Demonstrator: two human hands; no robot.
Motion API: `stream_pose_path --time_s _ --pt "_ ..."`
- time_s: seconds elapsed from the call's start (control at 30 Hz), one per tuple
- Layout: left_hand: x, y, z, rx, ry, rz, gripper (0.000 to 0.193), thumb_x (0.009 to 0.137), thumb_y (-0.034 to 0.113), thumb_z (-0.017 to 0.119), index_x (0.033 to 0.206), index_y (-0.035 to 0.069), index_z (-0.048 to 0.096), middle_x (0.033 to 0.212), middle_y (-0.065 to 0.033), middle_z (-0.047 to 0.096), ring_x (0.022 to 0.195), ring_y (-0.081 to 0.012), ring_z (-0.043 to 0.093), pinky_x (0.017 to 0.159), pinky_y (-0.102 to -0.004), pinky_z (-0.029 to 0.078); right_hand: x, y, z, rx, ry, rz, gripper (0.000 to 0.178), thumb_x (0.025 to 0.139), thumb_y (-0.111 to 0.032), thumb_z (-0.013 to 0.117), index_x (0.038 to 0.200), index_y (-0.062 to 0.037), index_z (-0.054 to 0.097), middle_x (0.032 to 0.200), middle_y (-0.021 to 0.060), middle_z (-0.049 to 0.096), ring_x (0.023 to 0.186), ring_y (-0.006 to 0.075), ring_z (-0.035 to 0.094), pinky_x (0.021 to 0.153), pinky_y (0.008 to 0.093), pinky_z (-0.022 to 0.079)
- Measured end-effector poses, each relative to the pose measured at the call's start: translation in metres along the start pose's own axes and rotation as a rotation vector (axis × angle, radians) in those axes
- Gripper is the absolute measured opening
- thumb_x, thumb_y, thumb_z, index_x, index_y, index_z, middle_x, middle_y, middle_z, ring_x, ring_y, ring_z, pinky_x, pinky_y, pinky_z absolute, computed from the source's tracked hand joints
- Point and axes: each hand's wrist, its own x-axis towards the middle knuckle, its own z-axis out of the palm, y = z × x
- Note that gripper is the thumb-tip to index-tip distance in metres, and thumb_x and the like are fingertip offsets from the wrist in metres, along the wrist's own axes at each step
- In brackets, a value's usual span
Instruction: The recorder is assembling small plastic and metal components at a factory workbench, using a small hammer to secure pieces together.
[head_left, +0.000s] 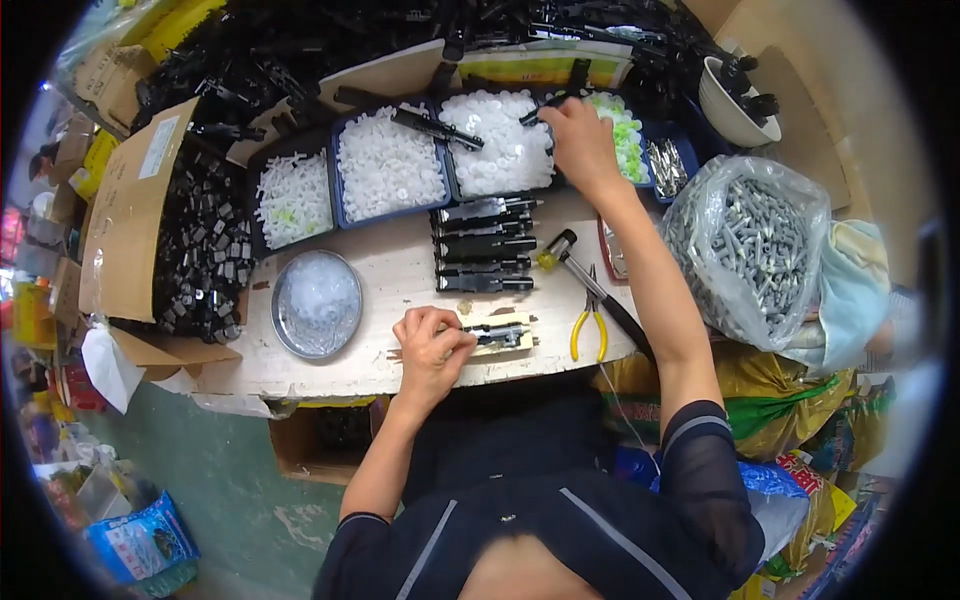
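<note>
My left hand is closed, fingers bent and pinched at the left end of a cream block; anything between the fingertips is hidden. A black and grey plastic part lies in that block. My right hand reaches far forward over the trays, its fingers closed on a black plastic part, mostly hidden by the hand. Beneath it are a tray of white plastic discs and one of pale green pieces. Between my hands, several long black parts lie stacked in a row.
A screwdriver-like tool, a hammer and yellow-handled pliers lie right of the stack. A round metal dish sits left. Beyond are trays of white pieces, a box of black parts and a bag of grey parts.
</note>
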Motion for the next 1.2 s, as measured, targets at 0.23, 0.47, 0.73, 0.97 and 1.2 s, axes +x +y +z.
stream_pose_path --time_s 0.23,0.47,0.73,0.97,1.2 --pt "-0.004 -0.003 0.001 -0.008 -0.017 0.001 0.011 0.063 0.009 0.072 0.07 0.011 0.064 0.084 -0.0004 0.056 0.093 -0.0229 0.048 0.081 -0.0377 0.03 0.039 0.025 0.031 -0.319 -0.059 -0.141 0.027 0.074 -0.006 0.053 0.097 -0.0163 0.063 0.096 0.0062 0.05 0.1 0.0247 0.047 0.076 0.0451 0.037" --pt "0.01 0.003 -0.012 -0.11 0.115 0.004 0.039 0.066 0.019 0.075 0.101 0.007 0.062 0.1 -0.0073 0.056 0.093 -0.0242 0.049 0.082 -0.0351 0.032 -0.02 -0.035 -0.069 1.007 -0.083 0.201 0.03 0.077 -0.006 0.067 0.106 -0.0038 0.059 0.096 0.0061 0.06 0.084 0.0134 0.059 0.075 0.0289 0.048" --pt "0.006 0.008 -0.024 0.045 0.003 0.144 0.043 0.066 0.01 0.073 0.107 0.005 0.062 0.099 -0.0063 0.062 0.093 -0.0233 0.052 0.079 -0.0343 0.034 -0.149 -0.101 -0.053 1.83 -0.584 0.643 0.038 0.072 0.002 0.067 0.108 -0.0057 0.056 0.105 0.0017 0.055 0.093 0.0104 0.054 0.081 0.0257 0.045" --pt "-0.002 -0.002 -0.034 0.203 -0.129 0.1 0.038 0.063 0.007 0.072 0.1 0.009 0.063 0.099 -0.0004 0.062 0.091 -0.0209 0.051 0.079 -0.0349 0.032 -0.167 -0.033 -0.045 0.127 -0.183 0.128 0.039 0.072 -0.008 0.065 0.109 -0.0052 0.055 0.098 0.0102 0.054 0.096 0.0261 0.049 0.078 0.0389 0.034" --pt "0.002 -0.008 -0.037 0.197 -0.192 0.116 0.035 0.065 0.008 0.072 0.099 0.01 0.062 0.098 -0.0002 0.059 0.09 -0.0202 0.049 0.08 -0.0359 0.03 -0.175 -0.024 -0.026 0.011 -0.239 0.109 0.026 0.076 -0.01 0.061 0.101 -0.0053 0.059 0.092 0.0085 0.054 0.091 0.0249 0.049 0.076 0.0393 0.033"
